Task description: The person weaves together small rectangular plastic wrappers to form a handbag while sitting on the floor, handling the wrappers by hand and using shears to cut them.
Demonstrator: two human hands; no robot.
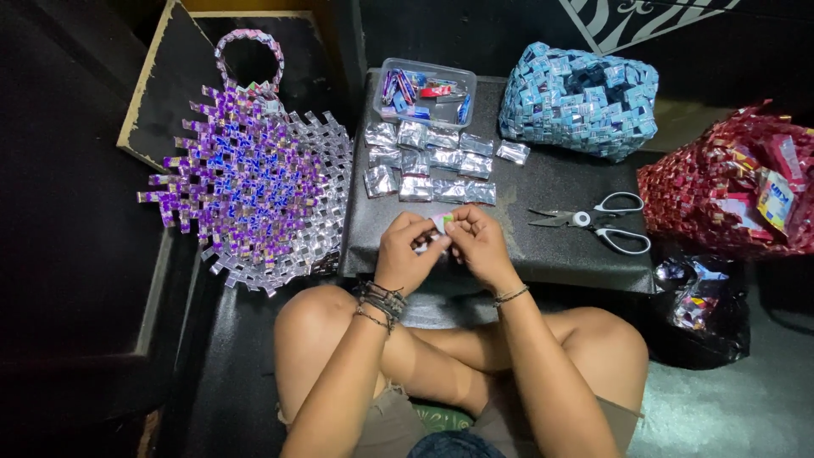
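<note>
A small folded white wrapper strip is pinched between the fingers of the left hand and right hand, equally near both, above the dark surface.

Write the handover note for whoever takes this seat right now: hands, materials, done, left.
Left hand and right hand: both pinch one small folded wrapper piece over the black board.
Folded silver pieces lie in rows ahead; clear tub of wrappers behind them; scissors to the right.
Done: blue woven bag.
Unfinished: purple woven bag, edges loose.
</note>
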